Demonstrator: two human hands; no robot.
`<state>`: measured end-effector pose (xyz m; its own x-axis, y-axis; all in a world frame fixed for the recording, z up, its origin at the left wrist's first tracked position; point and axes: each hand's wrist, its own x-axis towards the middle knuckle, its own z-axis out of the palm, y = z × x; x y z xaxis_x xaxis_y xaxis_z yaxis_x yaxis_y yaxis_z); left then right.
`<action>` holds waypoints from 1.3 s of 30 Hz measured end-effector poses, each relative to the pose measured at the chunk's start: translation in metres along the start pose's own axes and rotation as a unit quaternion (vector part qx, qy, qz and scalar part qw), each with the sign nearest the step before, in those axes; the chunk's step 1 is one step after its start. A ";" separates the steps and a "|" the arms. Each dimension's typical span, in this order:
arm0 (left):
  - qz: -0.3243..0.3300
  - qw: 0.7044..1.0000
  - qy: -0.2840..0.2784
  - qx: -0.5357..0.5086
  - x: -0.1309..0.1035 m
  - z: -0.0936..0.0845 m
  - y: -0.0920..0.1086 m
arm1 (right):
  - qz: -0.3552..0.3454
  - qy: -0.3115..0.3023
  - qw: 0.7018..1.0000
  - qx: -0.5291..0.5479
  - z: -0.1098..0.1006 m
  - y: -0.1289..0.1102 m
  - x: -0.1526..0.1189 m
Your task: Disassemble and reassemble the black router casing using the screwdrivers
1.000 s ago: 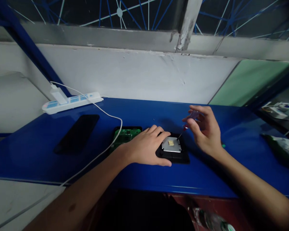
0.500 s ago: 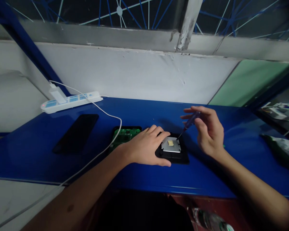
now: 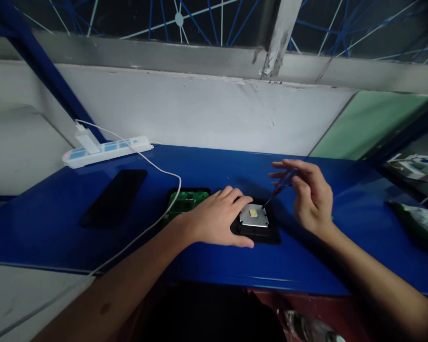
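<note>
A black plastic housing (image 3: 260,236) lies on the blue table, with a silver metal plate (image 3: 259,220) on it. A small yellowish square pad (image 3: 253,213) sits in the middle of the plate, and dark screws show near its corners. My left hand (image 3: 217,216) spans the housing's left side, thumb at the near edge and fingers toward the far edge, gripping it. In my right hand (image 3: 312,199) a purple-handled screwdriver (image 3: 282,183) is pinched at a slant. Its tip meets the plate's far right corner. Partly behind my left wrist, a green circuit board (image 3: 185,202) rests in a black case.
A black phone-like slab (image 3: 114,197) lies at the left. Behind it stands a white power strip (image 3: 110,149) with a plugged-in adapter (image 3: 88,141). A white cable (image 3: 160,168) crosses the circuit board. A dark and silver bag (image 3: 419,223) is at the right; a clear bottle (image 3: 312,327) shows below the table edge.
The view has shifted very slightly. Both hands keep nearly the same places, and the screwdriver's tip stays at the same corner of the plate.
</note>
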<state>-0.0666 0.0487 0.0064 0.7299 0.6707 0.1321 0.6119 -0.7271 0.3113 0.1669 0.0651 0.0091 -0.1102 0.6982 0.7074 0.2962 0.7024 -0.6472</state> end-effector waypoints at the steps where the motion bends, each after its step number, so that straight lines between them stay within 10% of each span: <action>1: 0.001 1.000 0.000 -0.001 0.000 0.000 0.000 | 0.000 -0.001 1.000 0.004 0.000 0.001 0.000; 39: -0.002 1.000 -0.003 -0.002 -0.001 0.000 -0.001 | -0.016 0.027 0.998 -0.059 -0.001 -0.004 0.002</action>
<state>-0.0675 0.0488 0.0061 0.7289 0.6732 0.1245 0.6140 -0.7233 0.3160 0.1661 0.0638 0.0134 -0.0702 0.6652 0.7433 0.4036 0.7004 -0.5887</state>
